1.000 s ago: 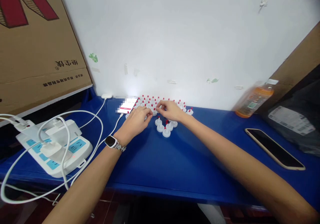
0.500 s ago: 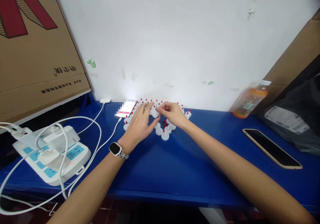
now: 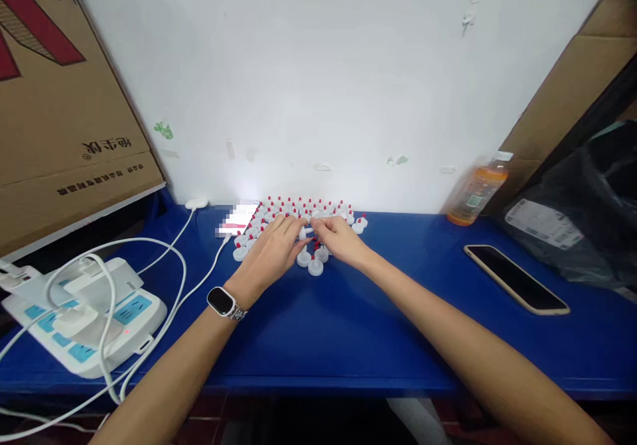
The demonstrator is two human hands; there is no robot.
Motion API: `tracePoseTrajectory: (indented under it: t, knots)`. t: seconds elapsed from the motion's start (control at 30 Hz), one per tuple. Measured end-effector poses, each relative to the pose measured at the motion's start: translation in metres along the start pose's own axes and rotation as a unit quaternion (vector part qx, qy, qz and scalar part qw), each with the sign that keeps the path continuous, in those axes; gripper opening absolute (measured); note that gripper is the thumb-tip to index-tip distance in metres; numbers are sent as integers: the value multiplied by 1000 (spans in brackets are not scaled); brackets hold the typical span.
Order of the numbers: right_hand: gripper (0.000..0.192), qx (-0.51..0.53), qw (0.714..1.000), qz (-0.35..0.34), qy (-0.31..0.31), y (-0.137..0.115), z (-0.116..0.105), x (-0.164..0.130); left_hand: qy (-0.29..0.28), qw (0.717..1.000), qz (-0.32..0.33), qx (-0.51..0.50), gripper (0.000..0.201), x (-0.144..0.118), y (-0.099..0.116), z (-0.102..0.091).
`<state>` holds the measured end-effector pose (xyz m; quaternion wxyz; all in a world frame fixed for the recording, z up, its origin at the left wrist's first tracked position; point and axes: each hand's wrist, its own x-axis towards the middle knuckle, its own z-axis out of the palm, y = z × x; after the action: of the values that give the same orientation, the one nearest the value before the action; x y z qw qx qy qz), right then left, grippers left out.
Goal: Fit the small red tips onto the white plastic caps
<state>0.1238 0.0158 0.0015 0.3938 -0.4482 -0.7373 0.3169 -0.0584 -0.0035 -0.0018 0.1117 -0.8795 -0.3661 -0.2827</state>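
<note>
Red-tipped caps (image 3: 315, 268), beyond and between left hand (image 3: 273, 250) and right hand (image 3: 339, 238), both nearly meeting, grip unclear

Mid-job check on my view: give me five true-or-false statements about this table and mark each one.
1. The left hand and right hand are close together among red-tipped white pieces. True.
2. The watch is on the right arm. False: it is on the left arm.
3. The phone in the light-coloured case shows a dark screen. True.
4. The bottle has no cap. False: a white cap is on it.
5. The power strip lies on the left side of the table. True.
</note>
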Motion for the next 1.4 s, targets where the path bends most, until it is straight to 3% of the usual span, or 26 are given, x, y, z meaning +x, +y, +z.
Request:
tracePoseTrajectory:
  t: [0.1, 0.17, 0.23, 0.33, 0.47, 0.53, 0.6, 0.63, 0.67, 0.73, 0.8, 0.87, 0.97, 1.13, 1.2, 1.4]
  knots:
    - [46, 65, 996, 67, -4, 2, 2, 3, 9, 1000, -2, -7, 29, 2, 0, 0]
    - [46, 69, 995, 68, -6, 0, 2, 2, 6, 996, -30, -87, 27, 3, -1, 0]
    - [47, 34, 999, 30, 1, -4, 0, 0, -24, 972, -85, -217, 27, 5, -2, -1]
    - [47, -34, 998, -54, 24, -13, -4, -4, -75, 894, -149, -416, 35, 6, -4, -4]
    - [47, -79, 984, -157, 29, -23, -5, -8, -101, 743, -183, -636, 38, 6, -3, -10]
    - [47, -84, 974, -206, 38, -26, -2, -10, -120, 671, -205, -702, 35, 6, -1, -12]
    - [46, -86, 966, -238, 53, -25, 1, -10, -146, 637, -215, -726, 35, 6, 0, -14]
    - [46, -85, 966, -240, 53, -24, 1, -10, -156, 641, -213, -720, 37, 5, 0, -15]
    - [47, -77, 969, -230, 54, -22, 0, -8, -153, 666, -211, -699, 39, 4, 0, -16]
    - [50, -38, 982, -173, 67, -14, -5, -3, -105, 771, -206, -593, 40, 1, -6, -18]
    - [53, 13, 993, -91, 79, -4, -15, 3, -24, 889, -194, -414, 37, -3, -15, -19]
    - [54, 20, 997, -37, 59, 7, -25, 6, 2, 945, -164, -284, 31, -5, -24, -17]
    - [47, -85, 996, -38, 5, 19, -27, 6, -9, 969, -88, -231, 33, -6, -32, -8]
    - [18, -256, 960, -106, -31, 27, -15, 4, -28, 969, -99, -227, 38, -7, -31, 8]
    - [20, -240, 965, -107, -28, 26, -15, 6, -29, 971, -106, -213, 40, -8, -31, 10]
    - [27, -29, 994, -97, -39, 7, -14, 6, -14, 975, -130, -181, 38, -3, -24, 12]
